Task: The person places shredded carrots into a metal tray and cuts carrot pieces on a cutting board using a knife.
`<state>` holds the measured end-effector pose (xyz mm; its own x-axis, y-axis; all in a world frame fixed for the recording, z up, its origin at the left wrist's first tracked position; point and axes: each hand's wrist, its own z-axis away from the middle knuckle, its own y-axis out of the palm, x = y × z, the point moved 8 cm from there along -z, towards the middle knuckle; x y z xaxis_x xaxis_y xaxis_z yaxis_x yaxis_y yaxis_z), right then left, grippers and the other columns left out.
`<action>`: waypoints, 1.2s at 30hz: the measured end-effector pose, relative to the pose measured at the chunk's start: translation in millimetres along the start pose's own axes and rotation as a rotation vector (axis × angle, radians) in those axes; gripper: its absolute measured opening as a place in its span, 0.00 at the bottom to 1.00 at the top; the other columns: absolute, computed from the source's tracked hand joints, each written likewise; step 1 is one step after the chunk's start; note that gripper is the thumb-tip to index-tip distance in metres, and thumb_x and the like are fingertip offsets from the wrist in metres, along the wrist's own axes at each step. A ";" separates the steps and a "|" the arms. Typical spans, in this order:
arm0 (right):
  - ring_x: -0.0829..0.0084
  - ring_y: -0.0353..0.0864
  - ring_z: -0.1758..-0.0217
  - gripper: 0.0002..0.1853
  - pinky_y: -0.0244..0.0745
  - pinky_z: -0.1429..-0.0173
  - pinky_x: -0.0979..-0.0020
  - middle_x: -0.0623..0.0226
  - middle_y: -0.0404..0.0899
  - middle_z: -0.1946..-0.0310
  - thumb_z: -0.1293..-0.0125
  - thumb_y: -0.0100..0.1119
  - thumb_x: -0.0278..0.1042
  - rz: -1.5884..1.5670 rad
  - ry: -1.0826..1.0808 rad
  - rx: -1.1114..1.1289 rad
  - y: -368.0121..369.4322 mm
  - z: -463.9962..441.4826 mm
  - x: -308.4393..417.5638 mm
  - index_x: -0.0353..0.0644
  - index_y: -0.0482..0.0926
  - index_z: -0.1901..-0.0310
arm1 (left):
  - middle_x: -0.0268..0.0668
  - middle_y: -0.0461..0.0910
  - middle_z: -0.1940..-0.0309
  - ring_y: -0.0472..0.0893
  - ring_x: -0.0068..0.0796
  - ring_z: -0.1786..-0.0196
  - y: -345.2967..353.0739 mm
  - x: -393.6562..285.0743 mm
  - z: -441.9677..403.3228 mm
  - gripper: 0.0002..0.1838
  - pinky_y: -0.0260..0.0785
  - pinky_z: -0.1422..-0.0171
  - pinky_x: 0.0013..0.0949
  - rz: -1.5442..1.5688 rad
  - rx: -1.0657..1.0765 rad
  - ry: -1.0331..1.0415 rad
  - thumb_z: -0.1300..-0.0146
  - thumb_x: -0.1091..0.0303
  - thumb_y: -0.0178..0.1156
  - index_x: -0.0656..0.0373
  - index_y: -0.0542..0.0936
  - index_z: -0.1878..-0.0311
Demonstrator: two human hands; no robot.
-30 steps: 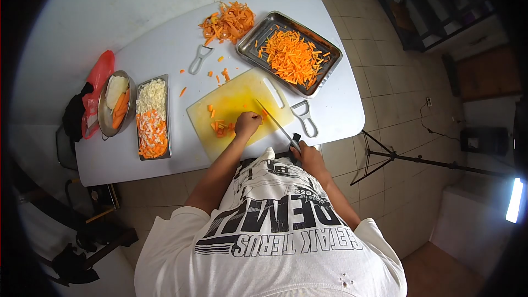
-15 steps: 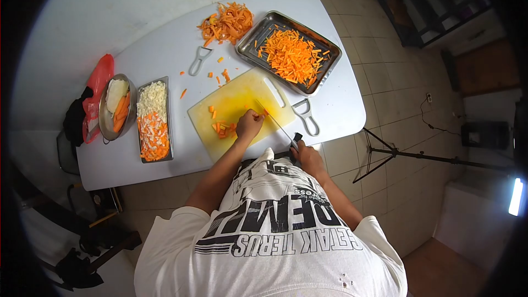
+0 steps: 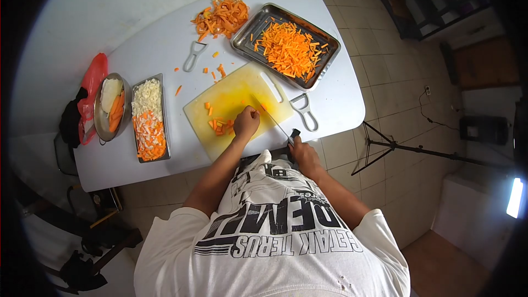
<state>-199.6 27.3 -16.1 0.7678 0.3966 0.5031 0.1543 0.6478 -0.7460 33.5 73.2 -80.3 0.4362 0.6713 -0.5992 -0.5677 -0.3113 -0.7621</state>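
Note:
My right hand [image 3: 304,154] grips the handle of a kitchen knife [image 3: 277,123], its blade lying slantwise over the yellow cutting board [image 3: 212,150]. A small orange carrot piece [image 3: 263,108] is against the blade. To the left of the blade, my left hand [image 3: 247,122] is closed over the board with its fingers curled; what they hold, if anything, is hidden. Beside that hand lie several cut carrot chunks [image 3: 221,126] on the board. A peeler [image 3: 305,113] rests just right of the board.
Carrot sticks [image 3: 290,49] fill a metal tray [image 3: 331,65] at the back right. Carrot peelings [image 3: 224,15] and another peeler [image 3: 194,56] lie behind the board. Leftward are a narrow tray [image 3: 166,110] of chopped white and orange pieces and a metal bowl [image 3: 125,116] with carrots. A tripod [image 3: 391,146] stands right.
The whole view has shifted slightly, so the table things sit a little higher and further left. Both hands keep nearly the same place, with the knife still in my right hand.

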 end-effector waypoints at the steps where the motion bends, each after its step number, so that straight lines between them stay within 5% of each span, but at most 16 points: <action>1: 0.39 0.81 0.66 0.15 0.75 0.62 0.45 0.39 0.80 0.72 0.30 0.52 0.42 0.002 -0.016 -0.018 0.8 -4.0 0.6 0.37 0.67 0.57 | 0.41 0.84 0.69 0.83 0.44 0.64 -0.1 -0.9 0.7 0.13 0.73 0.60 0.43 -0.015 0.000 0.003 0.37 0.56 0.60 0.57 0.80 0.65; 7: 0.45 0.84 0.67 0.16 0.81 0.65 0.52 0.44 0.82 0.74 0.29 0.52 0.41 0.097 -0.043 -0.016 4.8 -20.9 5.8 0.33 0.68 0.56 | 0.41 0.83 0.72 0.83 0.45 0.67 -4.1 0.6 0.5 0.11 0.73 0.62 0.44 0.055 -0.017 0.033 0.37 0.59 0.60 0.58 0.79 0.65; 10: 0.40 0.82 0.69 0.16 0.78 0.65 0.46 0.40 0.80 0.74 0.31 0.54 0.40 0.031 -0.049 -0.034 8.9 -21.4 1.8 0.34 0.68 0.56 | 0.45 0.83 0.64 0.82 0.46 0.60 -27.7 -13.1 0.4 0.10 0.73 0.54 0.44 0.099 -0.145 0.152 0.36 0.62 0.57 0.59 0.78 0.59; 13: 0.40 0.82 0.69 0.15 0.77 0.65 0.46 0.41 0.80 0.76 0.31 0.54 0.40 0.043 -0.081 -0.084 5.3 -19.8 1.4 0.36 0.68 0.56 | 0.49 0.76 0.46 0.75 0.50 0.44 -80.0 -81.2 9.1 0.16 0.67 0.41 0.47 0.073 -0.505 0.566 0.36 0.68 0.56 0.60 0.74 0.46; 15: 0.40 0.81 0.69 0.14 0.77 0.65 0.46 0.41 0.80 0.76 0.31 0.54 0.40 0.054 -0.074 -0.071 4.0 -18.3 4.2 0.36 0.68 0.57 | 0.49 0.64 0.35 0.63 0.53 0.33 -88.9 -125.2 2.8 0.23 0.55 0.31 0.53 0.156 -0.436 0.742 0.34 0.65 0.54 0.63 0.67 0.38; 19: 0.39 0.81 0.69 0.14 0.76 0.66 0.45 0.39 0.79 0.76 0.31 0.54 0.40 0.028 -0.074 -0.065 6.8 -20.0 0.5 0.36 0.68 0.59 | 0.45 0.36 0.22 0.41 0.49 0.21 16.3 -109.8 -16.7 0.37 0.32 0.23 0.63 -0.247 -0.080 0.692 0.29 0.53 0.45 0.53 0.43 0.23; 22: 0.38 0.80 0.70 0.14 0.75 0.67 0.45 0.39 0.79 0.77 0.31 0.53 0.40 0.022 -0.077 -0.069 7.2 -21.8 -3.5 0.36 0.68 0.59 | 0.45 0.36 0.21 0.38 0.51 0.21 29.4 -106.4 -20.4 0.35 0.28 0.23 0.63 -0.302 0.048 0.671 0.27 0.50 0.42 0.52 0.45 0.23; 26: 0.40 0.81 0.68 0.16 0.77 0.65 0.46 0.41 0.80 0.74 0.29 0.51 0.43 0.041 -0.054 0.011 9.5 -27.5 -4.1 0.35 0.68 0.57 | 0.45 0.42 0.23 0.42 0.49 0.21 4.4 -82.5 -34.7 0.35 0.31 0.24 0.64 0.005 -0.161 0.534 0.27 0.51 0.41 0.56 0.46 0.24; 30: 0.38 0.80 0.70 0.16 0.76 0.65 0.45 0.40 0.79 0.76 0.29 0.51 0.42 -0.066 -0.142 0.002 11.6 -34.1 -13.9 0.34 0.69 0.59 | 0.49 0.57 0.29 0.54 0.48 0.26 -81.9 -22.5 -29.3 0.28 0.45 0.26 0.51 0.397 -0.602 0.382 0.27 0.57 0.44 0.63 0.59 0.29; 33: 0.38 0.79 0.72 0.15 0.74 0.68 0.44 0.40 0.78 0.78 0.30 0.51 0.42 -0.113 -0.208 -0.025 10.7 -37.2 -16.3 0.34 0.69 0.61 | 0.50 0.69 0.39 0.66 0.48 0.34 -106.9 2.7 -8.4 0.24 0.55 0.30 0.46 0.376 -0.681 0.225 0.25 0.57 0.41 0.66 0.66 0.36; 36: 0.38 0.77 0.73 0.15 0.71 0.70 0.44 0.40 0.76 0.80 0.30 0.53 0.40 -0.163 -0.237 -0.072 -0.3 -32.2 -11.3 0.34 0.68 0.63 | 0.46 0.75 0.46 0.73 0.45 0.40 -93.9 24.4 -7.6 0.24 0.62 0.34 0.43 0.664 -0.482 0.135 0.25 0.54 0.42 0.66 0.70 0.40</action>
<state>-188.2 1.7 -35.7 0.5641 0.4372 0.7005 0.3141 0.6710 -0.6717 102.8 113.8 -25.3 0.2130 0.1693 -0.9623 -0.3887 -0.8889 -0.2425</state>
